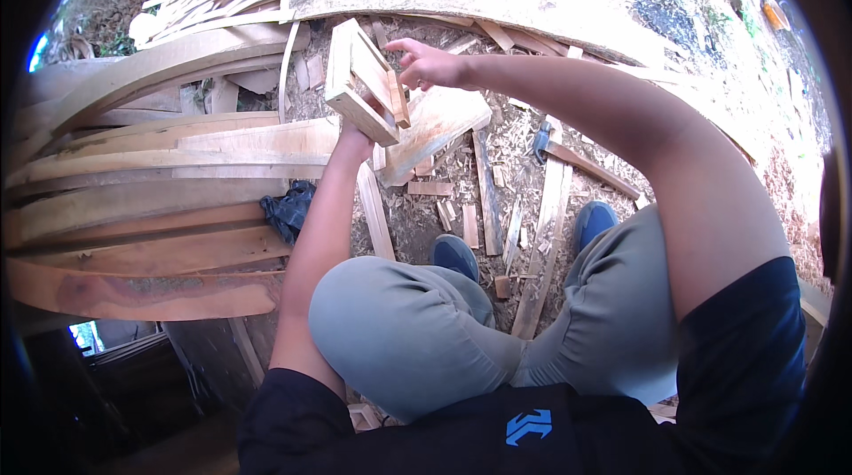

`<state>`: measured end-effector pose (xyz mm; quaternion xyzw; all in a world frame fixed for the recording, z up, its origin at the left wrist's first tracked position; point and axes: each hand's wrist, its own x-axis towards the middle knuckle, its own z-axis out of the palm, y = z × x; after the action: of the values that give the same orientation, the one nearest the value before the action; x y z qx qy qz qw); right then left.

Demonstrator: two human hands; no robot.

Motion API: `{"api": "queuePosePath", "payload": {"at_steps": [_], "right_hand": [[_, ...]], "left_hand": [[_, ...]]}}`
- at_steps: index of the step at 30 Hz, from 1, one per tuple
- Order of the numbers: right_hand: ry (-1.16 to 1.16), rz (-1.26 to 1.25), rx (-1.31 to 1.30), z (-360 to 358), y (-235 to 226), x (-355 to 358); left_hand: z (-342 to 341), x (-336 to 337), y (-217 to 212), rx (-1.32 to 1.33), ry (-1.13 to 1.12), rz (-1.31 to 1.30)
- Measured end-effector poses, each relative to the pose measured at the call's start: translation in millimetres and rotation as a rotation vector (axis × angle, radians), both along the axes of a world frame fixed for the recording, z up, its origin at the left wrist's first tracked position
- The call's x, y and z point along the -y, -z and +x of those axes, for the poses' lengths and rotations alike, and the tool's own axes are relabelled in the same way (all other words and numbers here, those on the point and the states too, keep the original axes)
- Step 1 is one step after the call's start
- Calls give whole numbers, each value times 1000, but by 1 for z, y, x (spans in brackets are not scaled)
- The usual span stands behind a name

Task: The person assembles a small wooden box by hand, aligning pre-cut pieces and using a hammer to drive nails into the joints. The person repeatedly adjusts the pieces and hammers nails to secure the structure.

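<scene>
A small frame of pale wooden boards [362, 116] is held up tilted in front of me. My left hand [357, 136] grips it from below and behind, with most of the fingers hidden by the boards. Close to the frame's right side is my right hand [432, 65], fingers spread and bent, holding nothing I can see. Whether its fingertips touch the wood, I cannot tell. Beneath the frame lies a thick pale wooden slab [448, 125].
A hammer [593, 168] with a blue head rests right of centre among wood chips and offcuts. Long planks [151, 187] are stacked at the left, beside a black plastic bag [291, 211]. A wide board [461, 0] and thin strips lie across the back.
</scene>
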<state>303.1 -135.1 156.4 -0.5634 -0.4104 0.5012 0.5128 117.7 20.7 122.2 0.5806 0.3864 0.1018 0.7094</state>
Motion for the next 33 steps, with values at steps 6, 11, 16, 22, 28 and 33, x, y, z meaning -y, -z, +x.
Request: {"api": "queuePosePath", "payload": {"at_steps": [6,11,16,22,28,33], "right_hand": [[-34,-164,-260,-3,6,-6],[13,-50,-197,-5,15,-10],[77,-44,-123,-12,6,-12],[182,-40,23,-20,9,-6],[201,17,109,-25,14,-12],[207,44,279,-32,14,-7]], "left_hand": [[0,-12,6,115,56,85],[11,17,-5,103,17,124],[0,18,-15,213,119,114],[-10,17,-18,437,354,-285],[-9,3,-2,322,289,-286],[-12,8,-3,299,307,-204]]}}
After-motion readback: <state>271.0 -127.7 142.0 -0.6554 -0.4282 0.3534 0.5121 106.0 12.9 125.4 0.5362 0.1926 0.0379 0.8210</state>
